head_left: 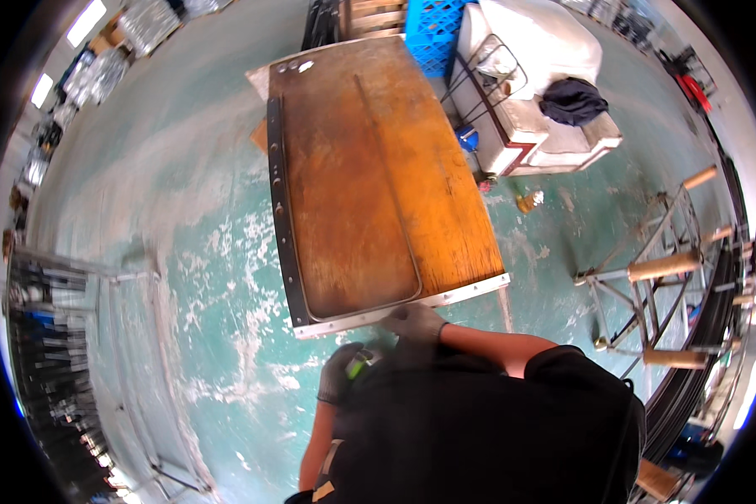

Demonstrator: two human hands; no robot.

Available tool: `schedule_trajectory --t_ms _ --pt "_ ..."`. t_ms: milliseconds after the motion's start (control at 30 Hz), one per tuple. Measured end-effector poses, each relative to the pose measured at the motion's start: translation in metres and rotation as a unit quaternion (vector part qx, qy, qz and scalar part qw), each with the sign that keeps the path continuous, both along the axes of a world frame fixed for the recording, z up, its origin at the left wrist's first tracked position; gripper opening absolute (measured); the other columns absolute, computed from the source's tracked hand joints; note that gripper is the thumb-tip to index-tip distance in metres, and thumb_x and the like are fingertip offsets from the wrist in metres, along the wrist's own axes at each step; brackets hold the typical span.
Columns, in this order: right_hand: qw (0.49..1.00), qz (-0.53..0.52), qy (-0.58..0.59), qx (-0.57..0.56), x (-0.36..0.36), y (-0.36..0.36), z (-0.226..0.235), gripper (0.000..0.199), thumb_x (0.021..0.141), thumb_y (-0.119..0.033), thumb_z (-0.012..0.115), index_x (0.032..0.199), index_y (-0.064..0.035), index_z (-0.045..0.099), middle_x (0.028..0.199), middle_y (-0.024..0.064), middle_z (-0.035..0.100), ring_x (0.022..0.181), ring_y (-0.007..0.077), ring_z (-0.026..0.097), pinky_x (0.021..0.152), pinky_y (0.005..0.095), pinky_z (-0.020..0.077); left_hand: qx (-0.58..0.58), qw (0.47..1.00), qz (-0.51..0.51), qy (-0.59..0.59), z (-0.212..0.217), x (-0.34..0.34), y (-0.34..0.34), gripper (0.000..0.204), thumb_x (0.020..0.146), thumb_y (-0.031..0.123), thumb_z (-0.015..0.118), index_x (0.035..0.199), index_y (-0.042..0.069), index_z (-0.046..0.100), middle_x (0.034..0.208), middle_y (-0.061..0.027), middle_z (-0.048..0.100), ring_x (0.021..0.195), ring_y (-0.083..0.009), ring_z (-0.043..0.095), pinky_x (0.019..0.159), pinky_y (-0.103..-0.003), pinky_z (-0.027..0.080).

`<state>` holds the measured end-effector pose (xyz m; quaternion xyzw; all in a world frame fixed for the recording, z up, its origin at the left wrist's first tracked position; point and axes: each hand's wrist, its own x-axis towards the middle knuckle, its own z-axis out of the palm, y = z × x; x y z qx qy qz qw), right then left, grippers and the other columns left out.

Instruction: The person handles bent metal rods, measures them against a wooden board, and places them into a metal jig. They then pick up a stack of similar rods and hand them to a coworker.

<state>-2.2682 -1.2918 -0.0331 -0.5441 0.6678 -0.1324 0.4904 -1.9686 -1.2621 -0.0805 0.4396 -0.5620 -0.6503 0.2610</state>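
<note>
Left hand (pixel 338 373): grip closed round one green item (pixel 357 369), blurred. Right hand (pixel 415 321) at one desk (pixel 344 185)'s edge; can't tell grip.

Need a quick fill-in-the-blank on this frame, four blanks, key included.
The gloved ____ hand is at the pale strip on the tabletop.
A dark strip runs along the tabletop's ____ side.
The plastic crate beyond the tabletop is ____.
The worn floor is mainly ____ with whitish patches.

Missing words: right; left; blue; green.
</note>
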Motion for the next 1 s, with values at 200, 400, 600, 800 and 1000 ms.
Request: schedule_trajectory --t_ms 200,400,600,800,1000 --pt "0.978 0.16 -0.115 -0.064 0.037 -0.037 -0.036 0.046 0.098 -0.045 0.078 0.119 -0.0037 0.079 0.108 0.0148 0.081 0.1 0.0255 0.077 0.095 0.0385 0.059 -0.225 0.962 -0.056 -0.145 0.038 -0.029 -0.027 0.037 0.094 0.002 0.075 0.13 0.006 0.072 0.119 -0.0142 0.074 0.11 -0.0318 0.073 0.097 -0.037 0.058" --pt "0.964 0.211 -0.104 0.124 0.031 -0.057 0.036 0.05 0.096 -0.045 0.079 0.128 -0.006 0.079 0.111 0.0132 0.081 0.102 0.0241 0.077 0.096 0.04 0.0583 0.045 0.992 0.114 0.001 0.04 -0.033 -0.012 0.043 0.102 0.016 0.072 0.142 0.003 0.063 0.123 -0.0057 0.071 0.112 -0.0194 0.07 0.094 -0.034 0.059" --pt "0.97 0.207 -0.112 0.066 0.044 -0.076 0.042 0.044 0.103 -0.042 0.074 0.124 -0.0035 0.079 0.103 0.0076 0.08 0.087 0.013 0.072 0.08 0.0329 0.0582 0.097 0.977 0.181 -0.05 0.045 -0.049 -0.041 0.057 0.104 0.038 0.072 0.147 0.001 0.062 0.126 -0.0097 0.07 0.116 -0.0182 0.067 0.099 -0.033 0.055" --pt "0.948 0.189 -0.207 0.152 0.038 -0.093 0.028 0.041 0.099 -0.026 0.081 0.129 0.0004 0.075 0.104 0.0061 0.077 0.089 0.0127 0.071 0.079 0.0297 0.0587 0.168 0.955 0.228 -0.089 0.068 -0.057 -0.048 0.071 0.1 0.044 0.076 0.151 -0.002 0.057 0.134 -0.0152 0.07 0.121 -0.0218 0.066 0.106 -0.034 0.052" --pt "0.957 0.118 -0.246 0.093 0.041 -0.089 0.02 0.02 0.096 -0.011 0.08 0.113 -0.0025 0.074 0.101 0.0059 0.074 0.09 0.0162 0.072 0.079 0.0322 0.0608 0.149 0.968 0.16 -0.121 0.092 -0.057 -0.05 0.065 0.095 0.052 0.077 0.138 0.003 0.071 0.131 -0.0114 0.072 0.12 -0.0212 0.067 0.107 -0.036 0.051"
